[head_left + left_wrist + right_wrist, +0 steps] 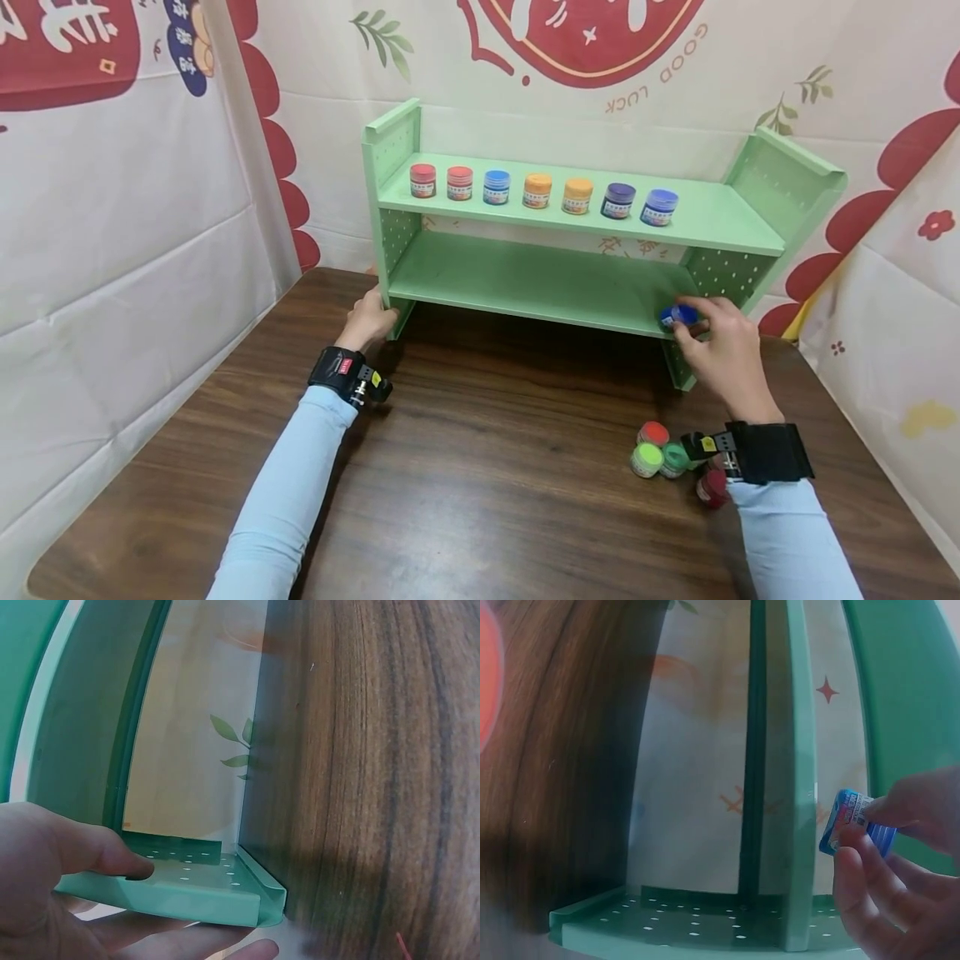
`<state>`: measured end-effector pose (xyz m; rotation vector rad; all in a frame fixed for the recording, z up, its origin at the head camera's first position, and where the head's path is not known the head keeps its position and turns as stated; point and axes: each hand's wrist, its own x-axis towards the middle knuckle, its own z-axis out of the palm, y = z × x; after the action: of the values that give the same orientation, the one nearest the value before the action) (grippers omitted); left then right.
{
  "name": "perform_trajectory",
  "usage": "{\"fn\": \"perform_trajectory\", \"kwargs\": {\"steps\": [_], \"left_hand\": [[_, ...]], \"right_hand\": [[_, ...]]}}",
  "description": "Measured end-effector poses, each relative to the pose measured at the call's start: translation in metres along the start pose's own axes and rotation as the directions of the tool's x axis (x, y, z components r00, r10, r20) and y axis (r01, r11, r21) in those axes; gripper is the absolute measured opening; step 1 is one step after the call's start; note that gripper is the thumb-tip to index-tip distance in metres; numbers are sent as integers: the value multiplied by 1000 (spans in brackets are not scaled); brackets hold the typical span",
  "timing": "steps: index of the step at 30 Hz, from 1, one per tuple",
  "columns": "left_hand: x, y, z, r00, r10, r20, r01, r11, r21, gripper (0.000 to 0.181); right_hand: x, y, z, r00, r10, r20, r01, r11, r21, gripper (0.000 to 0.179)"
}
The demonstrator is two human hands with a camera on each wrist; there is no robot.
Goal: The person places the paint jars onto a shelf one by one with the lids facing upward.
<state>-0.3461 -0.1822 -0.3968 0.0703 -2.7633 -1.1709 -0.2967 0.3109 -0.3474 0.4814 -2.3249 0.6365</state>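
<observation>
My right hand (723, 354) pinches a small blue paint jar (678, 315) at the right end of the lower shelf; the right wrist view shows the jar (855, 821) tilted between thumb and fingers. Whether it touches the board cannot be told. With my left hand (367, 319) I grip the lower left side panel of the green shelf rack (525, 279). In the left wrist view, the thumb lies on one face of the panel (187, 892) and fingers pass behind it. On the upper shelf stands a row of several jars, among them a red jar (423, 181) and a purple jar (618, 201).
On the brown wooden table (450, 467), several jars cluster near my right wrist, including a light green jar (647, 459), an orange-red jar (653, 433) and a dark red jar (712, 487). A printed white cloth (150, 250) hangs behind and beside the table.
</observation>
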Motion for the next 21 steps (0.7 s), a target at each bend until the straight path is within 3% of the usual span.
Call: {"fn": "perform_trajectory", "kwargs": {"steps": [8,14,21], "left_hand": [[1,1,1,1000,-18,9,18,1000,1,38],[0,1,2,1000,-21,14,22,1000,-15,39],[-1,-1,1,999,-19,33,21,999,-38,39]], "right_hand": [[2,7,2,1000,10,22,-9,1000,-26,32],[5,7,-1,997,64,53,-61,997,-43,43],[10,8,1,995,39,93,-29,994,-105,30]]}}
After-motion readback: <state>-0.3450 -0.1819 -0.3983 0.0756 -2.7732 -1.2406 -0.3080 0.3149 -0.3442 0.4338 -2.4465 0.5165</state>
